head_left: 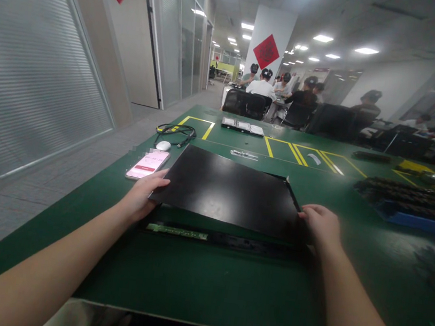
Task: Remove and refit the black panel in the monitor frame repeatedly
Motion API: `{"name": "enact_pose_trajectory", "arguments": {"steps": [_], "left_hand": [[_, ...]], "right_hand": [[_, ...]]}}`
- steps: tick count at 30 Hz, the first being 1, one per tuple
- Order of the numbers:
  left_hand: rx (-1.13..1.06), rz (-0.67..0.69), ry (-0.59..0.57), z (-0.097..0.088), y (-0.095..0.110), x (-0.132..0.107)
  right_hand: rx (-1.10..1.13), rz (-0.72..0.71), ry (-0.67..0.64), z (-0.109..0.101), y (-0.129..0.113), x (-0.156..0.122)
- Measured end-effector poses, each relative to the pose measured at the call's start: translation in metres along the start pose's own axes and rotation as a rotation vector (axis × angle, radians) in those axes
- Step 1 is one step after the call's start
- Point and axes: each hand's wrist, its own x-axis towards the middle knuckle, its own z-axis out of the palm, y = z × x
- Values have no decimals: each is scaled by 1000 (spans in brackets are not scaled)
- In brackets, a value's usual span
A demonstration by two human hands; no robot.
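A glossy black flat display panel (226,188) is tilted above the green table, its left side raised. My left hand (144,190) is closed on its left edge, thumb on top and fingers beneath. My right hand (320,225) pinches at the right side, where the panel meets a thin black frame edge (293,192); its fingertips are partly hidden. Below the panel's near edge lies a black strip of the frame (250,244) with a narrow green circuit board (177,231). The panel hides most of what is under it.
A lit phone (147,165), a white mouse (163,145) and a coiled black cable (176,134) lie beyond my left hand. Hard-drive-like units (242,126) sit at the back. Dark stacked parts with a blue base (423,221) stand at right. People sit at farther tables.
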Motion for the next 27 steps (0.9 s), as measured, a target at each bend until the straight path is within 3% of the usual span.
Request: {"name": "enact_pose_trajectory", "arguments": {"steps": [6,27], "left_hand": [[-17,-9,24,-2,-3,2],[13,9,26,1,-7,1]], "right_hand": [[-99,-42,0,-3,-11,-6],[-308,-135,10,-3,-14,-9]]}}
